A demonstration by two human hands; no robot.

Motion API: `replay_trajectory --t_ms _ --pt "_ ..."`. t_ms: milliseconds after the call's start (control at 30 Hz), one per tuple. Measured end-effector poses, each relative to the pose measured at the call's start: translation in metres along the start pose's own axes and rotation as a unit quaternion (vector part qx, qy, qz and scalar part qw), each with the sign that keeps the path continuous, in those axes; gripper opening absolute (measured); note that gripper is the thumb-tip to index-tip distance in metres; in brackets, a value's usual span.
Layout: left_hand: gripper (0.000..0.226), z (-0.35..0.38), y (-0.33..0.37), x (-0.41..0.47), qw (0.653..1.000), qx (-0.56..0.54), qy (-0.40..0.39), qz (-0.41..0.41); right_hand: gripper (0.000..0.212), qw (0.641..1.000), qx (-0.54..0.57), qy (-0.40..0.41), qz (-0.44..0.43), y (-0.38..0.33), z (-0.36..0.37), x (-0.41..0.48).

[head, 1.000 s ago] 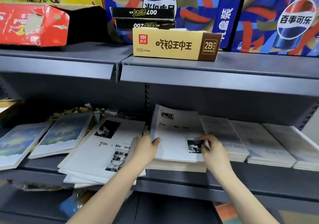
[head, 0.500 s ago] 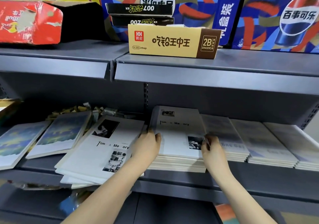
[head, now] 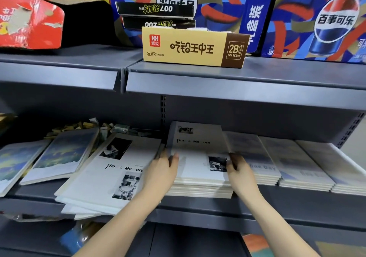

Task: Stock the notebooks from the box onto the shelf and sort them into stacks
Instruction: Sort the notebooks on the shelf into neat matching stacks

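Fingers of the left hand curl onto the left edge of the stack; the right hand grips its right edge, with the stack lying between them on the shelf.

The notebook stack is white with black photos, the shelf dark grey.

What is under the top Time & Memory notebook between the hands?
A stack of notebooks, seen only as cream page edges. Their covers are hidden by the top notebook.
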State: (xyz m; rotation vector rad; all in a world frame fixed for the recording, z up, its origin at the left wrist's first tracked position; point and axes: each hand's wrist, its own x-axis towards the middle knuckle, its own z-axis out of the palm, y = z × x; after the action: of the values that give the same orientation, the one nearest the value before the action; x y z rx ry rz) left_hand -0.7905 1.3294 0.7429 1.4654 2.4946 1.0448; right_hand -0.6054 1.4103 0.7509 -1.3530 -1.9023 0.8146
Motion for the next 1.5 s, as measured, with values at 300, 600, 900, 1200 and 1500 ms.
replay_trajectory --t_ms 300,600,900,1200,1500 --pt "0.056 -0.003 0.006 -0.003 0.997 0.072 0.003 0.010 0.040 0.995 0.086 -0.023 0.040 -0.004 -0.007 -0.003" --pt "0.118 -0.014 -0.007 -0.006 0.968 0.133 -0.198 0.079 0.042 0.997 0.022 -0.070 0.020 -0.001 -0.010 0.004" --pt "0.106 -0.021 -0.013 -0.007 0.958 0.126 -0.244 0.080 0.103 0.972 -0.110 -0.199 -0.059 0.008 -0.021 -0.016" --pt "0.092 -0.022 -0.019 -0.008 0.977 0.056 -0.196 0.059 0.100 0.978 -0.116 -0.167 -0.052 0.012 -0.022 -0.007" --pt "0.095 -0.022 -0.022 -0.012 0.985 -0.004 -0.170 0.035 0.098 0.980 -0.107 -0.164 -0.044 0.009 -0.017 -0.009"
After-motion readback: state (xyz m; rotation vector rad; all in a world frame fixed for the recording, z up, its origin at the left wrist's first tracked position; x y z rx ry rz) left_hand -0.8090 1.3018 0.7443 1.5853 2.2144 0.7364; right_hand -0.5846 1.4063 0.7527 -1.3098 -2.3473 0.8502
